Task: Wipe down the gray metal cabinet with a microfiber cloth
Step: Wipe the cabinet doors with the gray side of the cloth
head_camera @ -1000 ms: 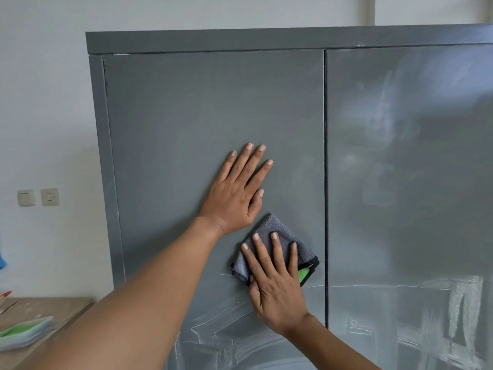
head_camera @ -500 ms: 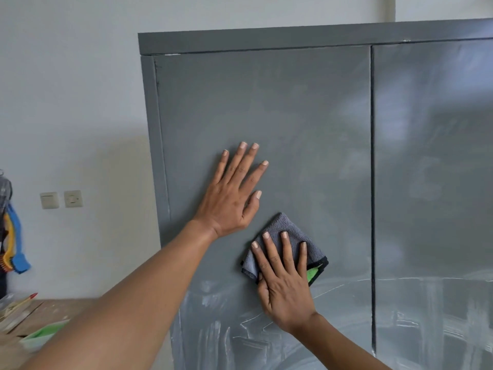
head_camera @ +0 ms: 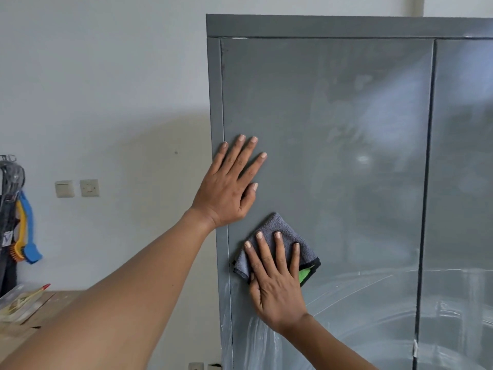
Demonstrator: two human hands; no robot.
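On the cabinet (head_camera: 333, 129) door, wiping near its left edge.
Right hand (head_camera: 277, 287), fingers flat, is pressing the cloth (head_camera: 280, 228); left hand (head_camera: 226, 188) is bracing flat; white streaks below may smear.

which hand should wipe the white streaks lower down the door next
Right. The right hand already presses the cloth flat just above the streaks; the left hand is bare, braced higher on the door.

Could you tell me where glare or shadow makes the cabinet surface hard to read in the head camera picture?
In the head view, soft window-like glare washes over the upper right of the left door and spills onto the right door, hiding any smears there; the left hand and the cloth are sharp; a broad arm shadow falls on the wall; the wide lens bows the cabinet edges.
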